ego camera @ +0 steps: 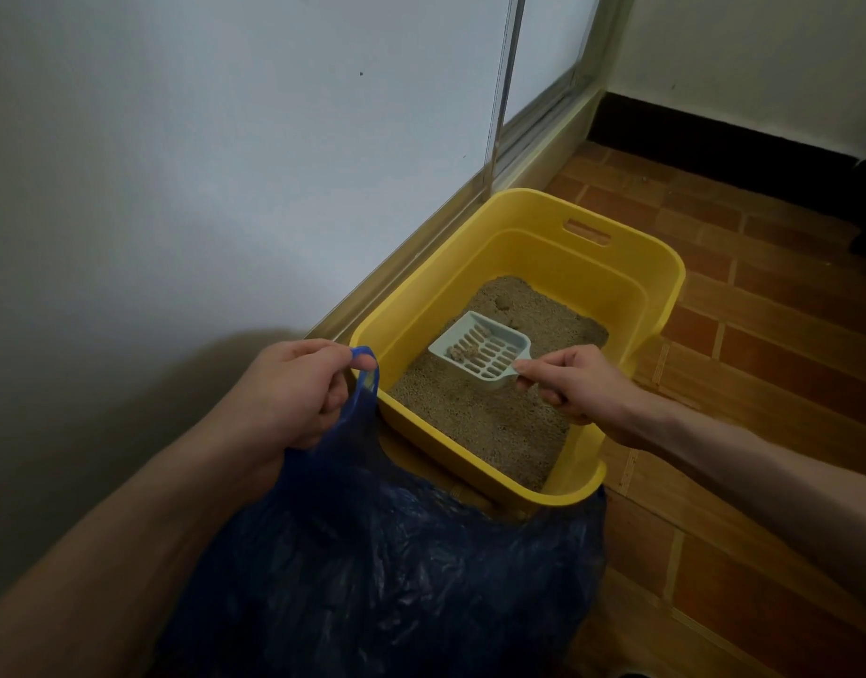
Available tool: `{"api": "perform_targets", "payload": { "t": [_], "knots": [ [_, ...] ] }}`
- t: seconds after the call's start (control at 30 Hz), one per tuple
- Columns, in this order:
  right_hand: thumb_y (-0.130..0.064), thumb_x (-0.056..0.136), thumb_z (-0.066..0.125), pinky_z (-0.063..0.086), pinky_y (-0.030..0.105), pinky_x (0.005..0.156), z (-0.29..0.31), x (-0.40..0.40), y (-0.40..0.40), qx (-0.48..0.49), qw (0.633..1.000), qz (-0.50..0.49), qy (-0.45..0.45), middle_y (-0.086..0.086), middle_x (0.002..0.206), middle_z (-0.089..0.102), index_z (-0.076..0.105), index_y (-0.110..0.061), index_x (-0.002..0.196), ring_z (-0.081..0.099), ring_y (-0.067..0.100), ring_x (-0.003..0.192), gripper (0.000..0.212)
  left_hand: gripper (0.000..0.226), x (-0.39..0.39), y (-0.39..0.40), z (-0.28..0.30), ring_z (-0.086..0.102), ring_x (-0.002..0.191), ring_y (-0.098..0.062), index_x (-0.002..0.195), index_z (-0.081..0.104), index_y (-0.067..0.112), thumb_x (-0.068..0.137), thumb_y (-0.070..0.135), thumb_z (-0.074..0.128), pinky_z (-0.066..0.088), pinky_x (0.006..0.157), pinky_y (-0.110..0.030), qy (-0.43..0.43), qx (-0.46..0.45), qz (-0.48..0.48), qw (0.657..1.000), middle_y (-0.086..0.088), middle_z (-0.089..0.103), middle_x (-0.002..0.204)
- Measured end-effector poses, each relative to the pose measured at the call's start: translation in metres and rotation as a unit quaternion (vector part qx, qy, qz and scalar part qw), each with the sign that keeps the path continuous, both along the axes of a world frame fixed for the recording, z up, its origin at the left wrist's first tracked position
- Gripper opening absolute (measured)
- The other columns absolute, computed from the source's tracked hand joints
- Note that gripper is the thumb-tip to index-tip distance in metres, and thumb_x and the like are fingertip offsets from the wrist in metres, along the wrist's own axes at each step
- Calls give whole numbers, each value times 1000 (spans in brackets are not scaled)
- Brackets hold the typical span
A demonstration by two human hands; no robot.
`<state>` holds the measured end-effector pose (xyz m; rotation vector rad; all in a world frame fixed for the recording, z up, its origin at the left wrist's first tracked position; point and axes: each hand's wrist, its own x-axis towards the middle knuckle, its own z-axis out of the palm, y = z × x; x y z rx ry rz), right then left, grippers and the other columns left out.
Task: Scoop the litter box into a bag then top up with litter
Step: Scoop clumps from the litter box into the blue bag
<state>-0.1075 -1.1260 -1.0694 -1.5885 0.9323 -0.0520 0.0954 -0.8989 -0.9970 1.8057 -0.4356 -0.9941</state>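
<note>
A yellow litter box stands on the floor against the wall, holding tan litter. My right hand grips the handle of a pale blue slotted scoop, held just above the litter with a few clumps on it. A small clump lies in the litter near the far end. My left hand pinches the handle of a dark blue plastic bag, which hangs at the box's near left corner and spreads across the floor in front of it.
A white wall and a sliding-door track run along the left side of the box. Brown brick-pattern floor tiles extend to the right, up to a black skirting at the back.
</note>
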Motion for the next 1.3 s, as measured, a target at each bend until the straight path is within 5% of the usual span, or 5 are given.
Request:
{"api": "perform_targets", "payload": {
  "t": [0.47,0.83,1.17,1.3],
  "knots": [
    [-40,90,68,25,24,40,56,-1,41,47,982,182,2,4,56,47,73,-1,87,31,14,43,39,28,3,8,7,21,37,-9,108,71,4,106,15,45,17,35,-19,6,-12,2,1000,2,35,52],
    [-47,95,65,36,35,50,59,17,71,-90,957,273,27,-1,57,56,76,-15,80,43,23,53,37,27,5,12,8,22,38,-8,109,74,9,106,17,49,19,34,-19,10,-33,12,999,4,34,52],
    [-46,97,61,52,18,54,51,25,105,-219,893,382,93,-6,82,71,75,-20,96,64,2,66,30,25,4,10,7,24,39,-6,112,72,11,106,18,49,19,35,-18,1,-36,11,999,4,33,53],
    [-45,99,56,61,38,69,44,32,119,-313,832,443,121,-2,89,72,72,-19,99,69,13,79,31,26,3,10,7,23,40,-7,112,72,11,106,17,48,17,36,-19,1,-35,3,999,3,34,54]
  ]
}}
